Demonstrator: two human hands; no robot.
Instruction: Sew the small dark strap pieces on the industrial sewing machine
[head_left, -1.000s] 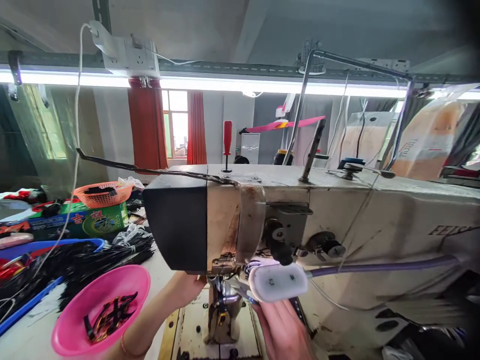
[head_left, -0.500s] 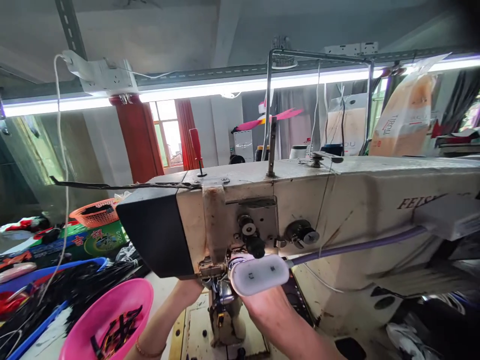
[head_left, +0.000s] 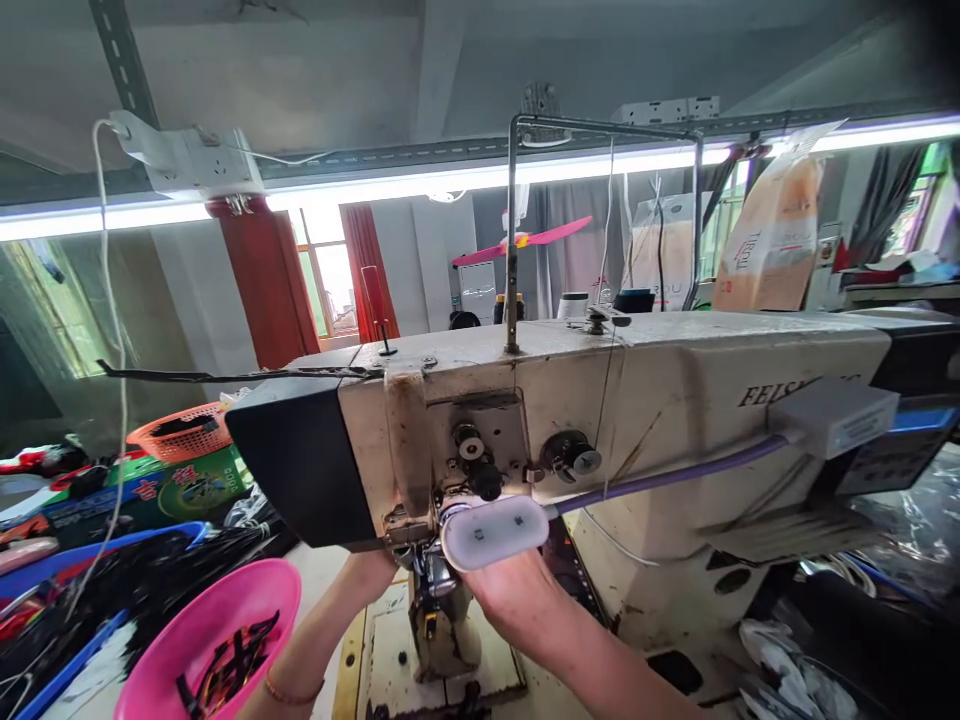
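Note:
A worn cream sewing machine [head_left: 675,400] with a black end cover [head_left: 300,470] fills the middle of the view. My left hand [head_left: 371,575] reaches under the machine head from the left, beside the needle post [head_left: 439,620]; its fingers are hidden behind the head. My right hand [head_left: 510,600] comes in from the right, just below the white lamp head [head_left: 495,532] on a purple gooseneck [head_left: 667,478]. Its fingers are hidden too, so I cannot see what either hand holds.
A pink bowl [head_left: 161,655] with dark small parts sits at the lower left. Behind it lie a blue tray [head_left: 97,540] of black bundles, an orange basket [head_left: 180,430] and a green box [head_left: 199,485]. A thread stand [head_left: 514,230] rises from the machine top.
The view has swung right and up, so the machine sits further left. My right forearm now reaches further in under the lamp; the left hand stays at the needle post.

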